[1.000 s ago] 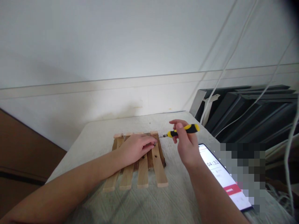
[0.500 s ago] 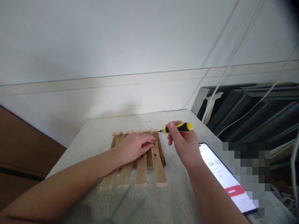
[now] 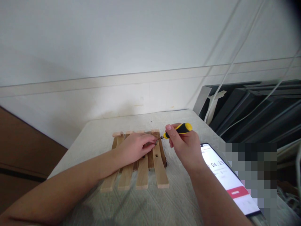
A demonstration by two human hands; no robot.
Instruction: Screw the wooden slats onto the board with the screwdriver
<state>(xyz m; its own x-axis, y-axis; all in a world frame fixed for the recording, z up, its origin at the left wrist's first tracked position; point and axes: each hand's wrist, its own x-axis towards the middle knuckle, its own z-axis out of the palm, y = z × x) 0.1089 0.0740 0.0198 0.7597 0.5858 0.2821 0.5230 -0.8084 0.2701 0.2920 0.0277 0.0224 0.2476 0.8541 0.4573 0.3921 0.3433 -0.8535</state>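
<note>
A yellow and black screwdriver (image 3: 180, 129) is gripped in my right hand (image 3: 182, 146), its metal tip pointing left. The tip reaches a small dark metal piece, likely a screw (image 3: 156, 142), on the rightmost wooden slat (image 3: 161, 172). My left hand (image 3: 135, 147) rests across the slats, thumb and index finger pinched at this small piece. Several light wooden slats lie side by side over darker wooden crosspieces (image 3: 150, 164). Holes show in the slats to the right, one of them just below the pinched fingers. Part of the slats is hidden under my left hand.
A phone (image 3: 225, 175) showing a running timer lies to the right of my right forearm. The table (image 3: 174, 194) has a pale cloth cover and meets a white wall behind. Dark panels (image 3: 254, 106) lean at the right, with white cables (image 3: 225, 78) hanging before them.
My right hand has shifted slightly left and tilted the screwdriver, so its tip has come down from the slat's far end to the small piece. My left hand has stayed put.
</note>
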